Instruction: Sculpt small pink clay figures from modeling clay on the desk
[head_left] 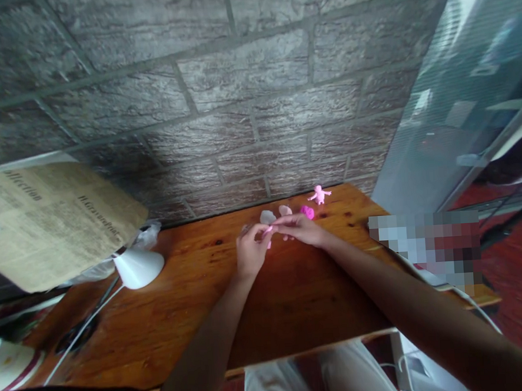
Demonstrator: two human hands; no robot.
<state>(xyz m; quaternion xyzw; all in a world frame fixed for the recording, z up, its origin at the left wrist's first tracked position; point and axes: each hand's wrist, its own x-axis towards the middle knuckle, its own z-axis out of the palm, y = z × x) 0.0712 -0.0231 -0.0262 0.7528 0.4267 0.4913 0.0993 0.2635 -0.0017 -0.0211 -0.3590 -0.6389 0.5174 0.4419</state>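
Over the wooden table, both hands meet at a small piece of pink modelling clay (269,230). My left hand (251,250) pinches it from the left between thumb and fingers. From the right, the fingertips of my right hand (306,229) close on the same piece. Just beyond the fingers lie a whitish lump (267,216) and a pale pink lump (285,210). A bright magenta lump (307,211) rests behind my right hand. Farther back stands a small pink figure (320,195) with its arms spread. Fingers partly hide the held piece.
A brown paper bag (59,214) and a white cone-shaped lamp shade (139,268) are at the left of the wooden table (193,317). Black scissors (77,335) and a white cup (10,364) lie nearer. A stone-patterned wall (246,96) bounds the back; a glass panel (450,101) is right.
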